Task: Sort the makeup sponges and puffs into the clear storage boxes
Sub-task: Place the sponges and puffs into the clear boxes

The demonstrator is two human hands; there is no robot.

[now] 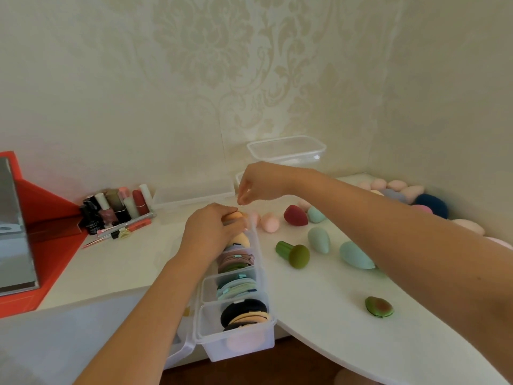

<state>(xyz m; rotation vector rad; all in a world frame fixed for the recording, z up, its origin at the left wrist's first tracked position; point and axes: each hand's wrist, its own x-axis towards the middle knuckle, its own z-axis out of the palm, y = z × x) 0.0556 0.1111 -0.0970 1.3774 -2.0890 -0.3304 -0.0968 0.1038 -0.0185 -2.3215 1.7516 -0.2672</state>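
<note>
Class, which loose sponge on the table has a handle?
The olive-green mushroom-shaped sponge, lying on its side beside the mint teardrop sponges; the others have none.

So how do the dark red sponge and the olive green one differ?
The dark red sponge is a plain teardrop; the olive green sponge has a mushroom head on a glossy handle. The red one sits farther back; the green one lies tipped, nearer. Both rest on the white table.
</note>
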